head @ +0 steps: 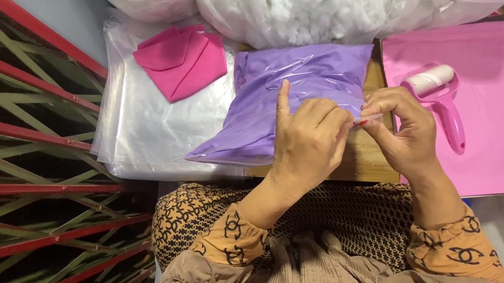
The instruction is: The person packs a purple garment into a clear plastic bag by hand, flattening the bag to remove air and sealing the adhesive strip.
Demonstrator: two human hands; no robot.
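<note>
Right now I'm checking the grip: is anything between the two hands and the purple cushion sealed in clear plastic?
Nothing visible: the left hand and right hand already pinch the edge of the purple plastic-wrapped cushion.

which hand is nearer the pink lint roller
Right. The right hand is just beside the pink lint roller, nearly touching it; the left hand is farther off, over the purple bagged cushion.

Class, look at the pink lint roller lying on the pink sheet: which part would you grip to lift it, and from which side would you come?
Grip the lint roller by its pink handle, probably coming from the near side by the right hand. The handle points toward the person, narrow and bare, while the white roll sits at the far end.
</note>
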